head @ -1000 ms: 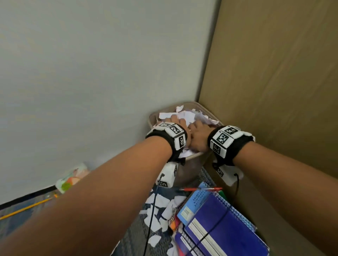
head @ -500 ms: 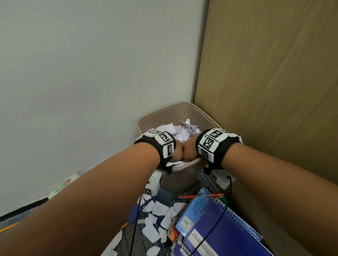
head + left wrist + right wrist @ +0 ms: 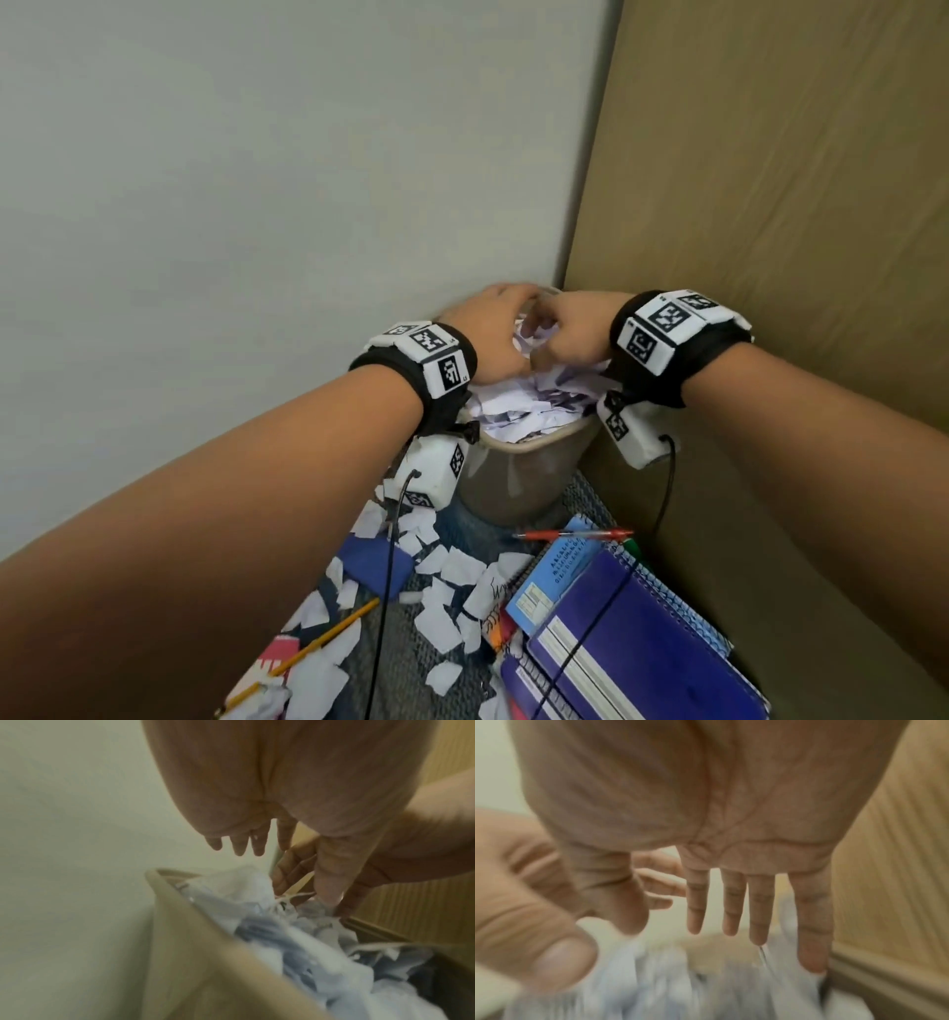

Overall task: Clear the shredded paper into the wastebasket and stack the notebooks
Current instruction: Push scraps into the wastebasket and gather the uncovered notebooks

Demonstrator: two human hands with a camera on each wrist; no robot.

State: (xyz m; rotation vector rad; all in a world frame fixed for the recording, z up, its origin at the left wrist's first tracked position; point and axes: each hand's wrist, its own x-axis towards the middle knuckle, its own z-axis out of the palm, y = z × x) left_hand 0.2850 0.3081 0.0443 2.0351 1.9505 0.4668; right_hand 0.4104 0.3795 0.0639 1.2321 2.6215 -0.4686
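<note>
A beige wastebasket stands in the corner, heaped with shredded white paper. Both hands hover over the heap, palms down. My left hand has straight, spread fingers and holds nothing. My right hand is beside it, its fingers also straight and empty. More paper scraps litter the carpet in front of the basket. A purple spiral notebook lies on a light blue one at the lower right.
A red pen lies between basket and notebooks, and a yellow pencil lies among the scraps at the lower left. A white wall stands to the left, a wooden panel to the right. Wrist cables hang down over the scraps.
The hands, pressed together over the basket's near rim half a second ago, have moved further over the basket and opened. The paper now lies heaped in the basket.
</note>
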